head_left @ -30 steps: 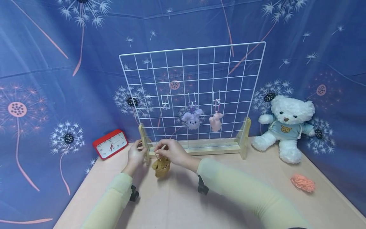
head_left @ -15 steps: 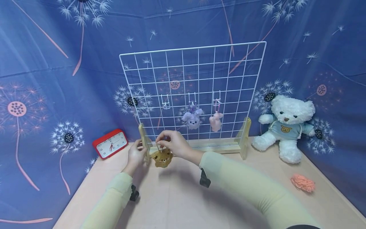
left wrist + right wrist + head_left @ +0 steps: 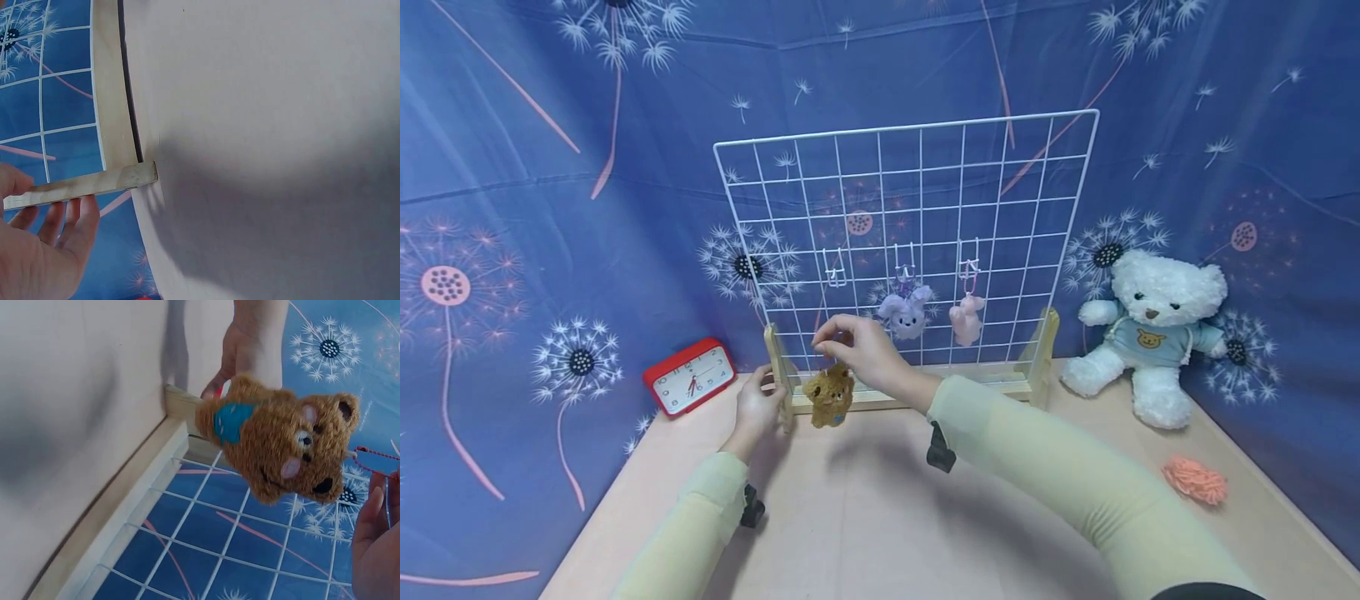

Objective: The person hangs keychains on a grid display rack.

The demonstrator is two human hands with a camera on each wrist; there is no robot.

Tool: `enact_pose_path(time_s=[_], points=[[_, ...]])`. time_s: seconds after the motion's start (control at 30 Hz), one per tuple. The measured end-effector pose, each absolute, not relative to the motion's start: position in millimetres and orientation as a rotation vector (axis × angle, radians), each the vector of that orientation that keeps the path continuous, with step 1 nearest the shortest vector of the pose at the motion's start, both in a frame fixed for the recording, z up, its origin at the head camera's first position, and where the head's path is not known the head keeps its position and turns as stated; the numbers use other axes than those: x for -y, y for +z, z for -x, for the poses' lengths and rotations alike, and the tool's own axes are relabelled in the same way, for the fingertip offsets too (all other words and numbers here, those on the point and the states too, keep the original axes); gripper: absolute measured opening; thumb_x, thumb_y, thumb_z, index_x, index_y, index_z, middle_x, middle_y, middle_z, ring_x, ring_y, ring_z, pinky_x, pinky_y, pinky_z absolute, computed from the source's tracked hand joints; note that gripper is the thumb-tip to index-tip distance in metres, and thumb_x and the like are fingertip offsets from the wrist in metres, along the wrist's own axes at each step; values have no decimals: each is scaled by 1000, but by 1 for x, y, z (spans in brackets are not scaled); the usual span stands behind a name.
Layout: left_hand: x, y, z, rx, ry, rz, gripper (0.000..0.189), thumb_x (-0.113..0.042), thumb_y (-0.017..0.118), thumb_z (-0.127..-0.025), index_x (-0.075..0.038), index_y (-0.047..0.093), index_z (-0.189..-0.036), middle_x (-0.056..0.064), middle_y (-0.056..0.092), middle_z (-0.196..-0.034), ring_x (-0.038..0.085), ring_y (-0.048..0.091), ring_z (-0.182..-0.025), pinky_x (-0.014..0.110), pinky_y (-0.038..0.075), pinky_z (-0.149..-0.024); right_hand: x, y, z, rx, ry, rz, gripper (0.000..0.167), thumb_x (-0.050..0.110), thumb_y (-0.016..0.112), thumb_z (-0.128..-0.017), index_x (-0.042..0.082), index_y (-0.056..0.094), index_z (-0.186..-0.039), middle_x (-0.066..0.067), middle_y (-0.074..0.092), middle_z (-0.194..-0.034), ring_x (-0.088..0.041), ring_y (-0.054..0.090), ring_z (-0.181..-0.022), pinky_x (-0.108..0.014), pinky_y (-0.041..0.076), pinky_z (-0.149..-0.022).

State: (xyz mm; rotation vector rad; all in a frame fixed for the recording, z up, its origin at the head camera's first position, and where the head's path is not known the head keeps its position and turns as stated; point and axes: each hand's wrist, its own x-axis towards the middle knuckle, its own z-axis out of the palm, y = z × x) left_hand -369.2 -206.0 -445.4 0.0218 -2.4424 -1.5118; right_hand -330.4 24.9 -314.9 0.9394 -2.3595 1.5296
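Observation:
A brown plush bear keychain (image 3: 831,397) dangles in the air from my right hand (image 3: 867,354), whose thumb and fingers pinch its red bead chain (image 3: 378,454). In the right wrist view the bear's face and a blue patch on its belly show. My left hand (image 3: 757,410) grips the wooden end post (image 3: 81,187) of the rack at its left side, thumb on one face and fingers on the other. Behind the bear stands the white wire grid (image 3: 917,200). On the grid, a hook (image 3: 835,275) at the left bears nothing.
From two other hooks hang a purple plush keychain (image 3: 904,317) and a pink one (image 3: 966,320). A red alarm clock (image 3: 691,377) stands at the left. To the right sit a white teddy bear (image 3: 1152,337) and a bundle of orange yarn (image 3: 1195,481).
My right hand has risen with the bear keychain, lifting it higher in front of the grid. The bear has turned and now hangs upright. My left hand has stayed on the post.

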Motion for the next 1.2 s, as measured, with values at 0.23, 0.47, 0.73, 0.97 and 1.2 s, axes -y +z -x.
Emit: enact_pose_path(time_s=[0.23,0.47,0.73,0.97,1.2], points=[[206,-446,369,2431,-1506,-18,50,0,57,-95,2,48,-144,30,56,-136,47,60,-118,54,53,-100,-26,-305,336,2317,1528,-905,5,11,69,-96,9,73,-100,-2,72,-100,-21,66,-91,-27,57,-70],[206,-448,369,2392,-1503,16,49,1,57,-93,3,50,-142,31,57,-133,48,61,-114,55,53,-99,-30,-295,339,2272,1546,-874,7,11,69,-97,9,73,-102,-1,72,-102,-24,67,-89,-28,55,-69],[206,-449,368,2364,-1486,41,48,2,57,-91,5,52,-139,31,60,-129,48,63,-110,55,55,-96,-32,-289,346,2223,1506,-838,8,10,70,-96,6,74,-102,-3,70,-102,-26,65,-84,-27,53,-63],[206,-448,369,2414,-1498,1,49,3,56,-95,3,49,-143,30,58,-134,47,61,-116,54,53,-100,-33,-282,347,2195,1513,-827,7,10,69,-97,8,73,-102,-3,70,-106,-20,65,-85,-29,55,-65],[205,-446,369,2409,-1498,-9,50,2,58,-94,2,50,-143,30,57,-134,48,61,-116,55,54,-99,-36,-272,348,2166,1509,-842,7,11,68,-98,8,73,-103,-2,69,-108,-18,64,-87,-30,56,-66]])
